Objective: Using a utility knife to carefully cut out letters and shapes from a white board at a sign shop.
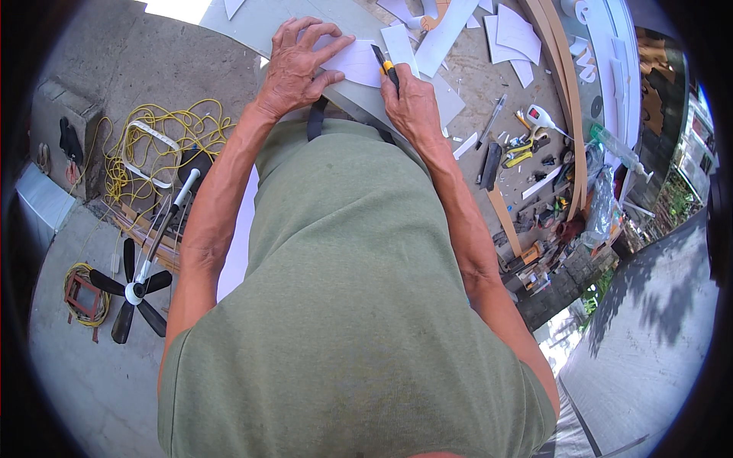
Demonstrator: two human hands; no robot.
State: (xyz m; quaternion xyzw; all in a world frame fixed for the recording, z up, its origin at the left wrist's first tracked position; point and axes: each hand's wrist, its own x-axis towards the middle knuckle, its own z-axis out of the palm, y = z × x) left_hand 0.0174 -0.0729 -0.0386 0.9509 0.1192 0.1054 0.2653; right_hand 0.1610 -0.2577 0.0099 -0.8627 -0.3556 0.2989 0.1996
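My right hand (414, 104) is closed round a yellow-and-black utility knife (390, 70). The knife's dark blade end points up and left, over the right part of a small white sheet piece (357, 62). On that piece's left edge rest the spread thumb and forefinger of my left hand (298, 65), pressing it against the grey board (366, 99). Faint curved lines run across the white piece. Just right of the knife lies a white strip (398, 46). Whether the blade touches the sheet is too small to tell.
White offcuts (515, 38) litter the table's far right. Nearer lie a pen (491, 122), yellow-handled pliers (521, 150), a white bottle (542, 116) and a curved brown strip (574, 114). On the floor at left are a tangled yellow cord (126, 172) and a black-bladed fan (134, 293).
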